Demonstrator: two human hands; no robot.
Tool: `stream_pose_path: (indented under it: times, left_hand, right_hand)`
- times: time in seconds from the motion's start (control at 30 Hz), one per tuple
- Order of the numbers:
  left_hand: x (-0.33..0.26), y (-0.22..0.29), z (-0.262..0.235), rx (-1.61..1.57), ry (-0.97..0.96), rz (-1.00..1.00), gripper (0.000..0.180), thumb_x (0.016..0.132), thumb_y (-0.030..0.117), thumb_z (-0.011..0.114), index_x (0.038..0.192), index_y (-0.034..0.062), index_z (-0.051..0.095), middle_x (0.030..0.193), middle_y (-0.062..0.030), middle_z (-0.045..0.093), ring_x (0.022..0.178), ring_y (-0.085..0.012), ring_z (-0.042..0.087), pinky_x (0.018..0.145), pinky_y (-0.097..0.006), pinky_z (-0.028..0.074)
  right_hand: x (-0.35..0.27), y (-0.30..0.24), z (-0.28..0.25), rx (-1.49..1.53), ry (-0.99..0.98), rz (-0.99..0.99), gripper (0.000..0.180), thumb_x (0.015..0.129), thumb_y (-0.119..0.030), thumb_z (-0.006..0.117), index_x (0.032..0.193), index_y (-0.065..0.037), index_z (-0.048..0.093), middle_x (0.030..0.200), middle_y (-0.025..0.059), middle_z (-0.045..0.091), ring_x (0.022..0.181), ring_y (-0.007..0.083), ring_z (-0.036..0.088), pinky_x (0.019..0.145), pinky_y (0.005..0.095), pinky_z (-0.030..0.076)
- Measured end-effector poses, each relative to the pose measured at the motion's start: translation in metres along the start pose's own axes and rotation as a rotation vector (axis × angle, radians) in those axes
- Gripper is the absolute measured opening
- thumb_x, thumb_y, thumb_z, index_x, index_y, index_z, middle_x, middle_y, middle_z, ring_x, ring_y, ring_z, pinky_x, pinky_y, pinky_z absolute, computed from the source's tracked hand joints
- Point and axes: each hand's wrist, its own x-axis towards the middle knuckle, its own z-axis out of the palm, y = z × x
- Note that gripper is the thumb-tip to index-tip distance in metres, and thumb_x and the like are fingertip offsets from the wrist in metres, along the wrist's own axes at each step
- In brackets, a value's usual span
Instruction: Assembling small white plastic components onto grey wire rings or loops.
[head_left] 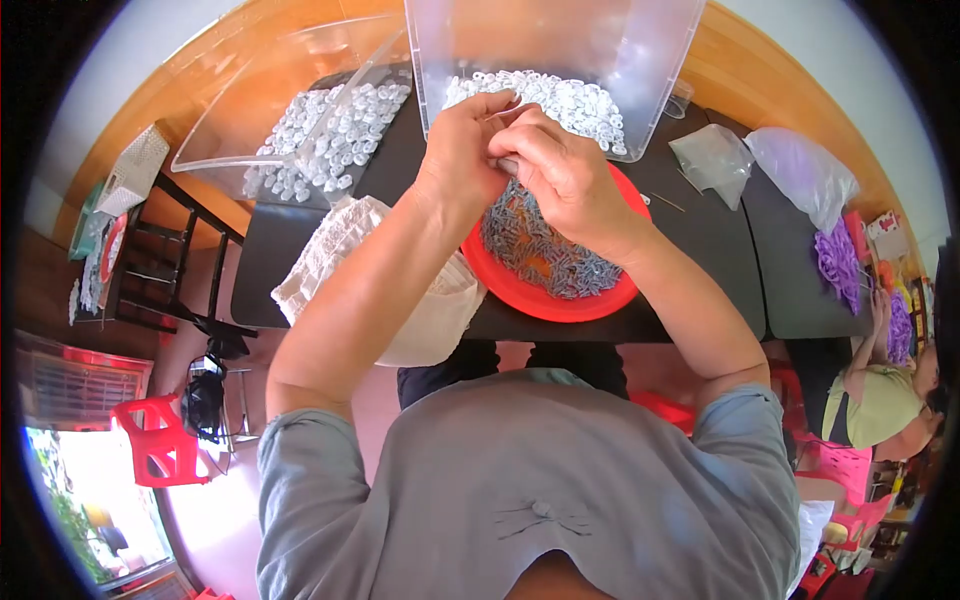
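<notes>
Close together over the far rim of a red basin (503, 285), my two hands meet with curled fingers. My left hand (458, 150) is closed, its thumb and forefinger raised and pressed together. A thin pale bit shows near those fingertips, too small to name. Beside it, my right hand (572, 180) is closed in a pinch, with a small greyish piece (508, 165) at its fingers that I cannot make out. Many small grey-blue twisted pieces (590, 275) fill the basin. Just beyond my hands, small white ring-like pieces (580, 105) lie in a clear plastic bin (560, 40).
Left of the bin, a tilted clear container (230, 163) holds more white round pieces (345, 125). Cream cloth (335, 240) hangs over the table's near edge. Plastic bags (805, 170) and purple strands (838, 265) lie at right, near another person (880, 400). Red stools (165, 440) stand about.
</notes>
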Motion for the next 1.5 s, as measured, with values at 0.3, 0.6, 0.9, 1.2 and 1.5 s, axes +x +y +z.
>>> stream_pose_path:
  times: [0.3,0.6,0.9,1.2,1.5]
  left_hand:
    - [0.004,-0.021,-0.006,0.046,-0.051,0.138,0.025,0.091,0.015,0.05,0.107,-0.0045,0.051,0.102,-0.0192,0.06,0.099,-0.0345,0.061,0.092,-0.043,0.048]
    - [0.003,-0.031,-0.013,0.077,-0.028,0.301,0.012,0.086,0.009,0.057,0.092,-0.0019,0.055,0.087,-0.0139,0.063,0.081,-0.0236,0.062,0.076,-0.035,0.052]
    - [0.0,-0.033,-0.011,0.202,-0.007,0.403,0.011,0.085,0.005,0.058,0.09,-0.0051,0.058,0.079,-0.0134,0.063,0.072,-0.0225,0.064,0.066,-0.033,0.052]
    - [-0.006,-0.04,-0.007,0.372,-0.054,0.416,0.014,0.084,0.009,0.062,0.086,-0.0048,0.06,0.072,-0.0099,0.062,0.06,-0.0181,0.061,0.057,-0.029,0.05]
    - [-0.008,-0.039,-0.006,0.457,-0.05,0.456,0.012,0.083,0.007,0.063,0.084,-0.0043,0.06,0.069,-0.0078,0.061,0.057,-0.0141,0.059,0.051,-0.026,0.047]
  right_hand:
    - [-0.008,-0.007,0.001,0.234,0.012,0.358,0.011,0.086,0.004,0.058,0.095,0.001,0.063,0.086,0.0064,0.065,0.079,0.014,0.063,0.072,0.0248,0.049]
    - [-0.019,0.01,0.012,0.436,0.117,0.555,0.015,0.081,0.006,0.06,0.096,0.003,0.064,0.087,0.0023,0.064,0.078,0.0086,0.06,0.069,0.0237,0.048]
    - [-0.01,0.006,-0.028,0.553,0.221,0.73,0.015,0.086,-0.005,0.061,0.098,0.0,0.066,0.079,0.003,0.064,0.065,0.0081,0.056,0.057,0.0211,0.041]
    - [-0.01,0.024,-0.045,0.665,0.266,0.794,0.018,0.088,-0.006,0.06,0.103,0.004,0.065,0.077,0.0062,0.064,0.065,0.0108,0.059,0.056,0.0209,0.041]
    - [-0.01,0.023,-0.04,0.641,0.275,0.728,0.018,0.087,-0.006,0.061,0.103,0.002,0.066,0.079,0.0051,0.065,0.066,0.0104,0.06,0.055,0.0204,0.041]
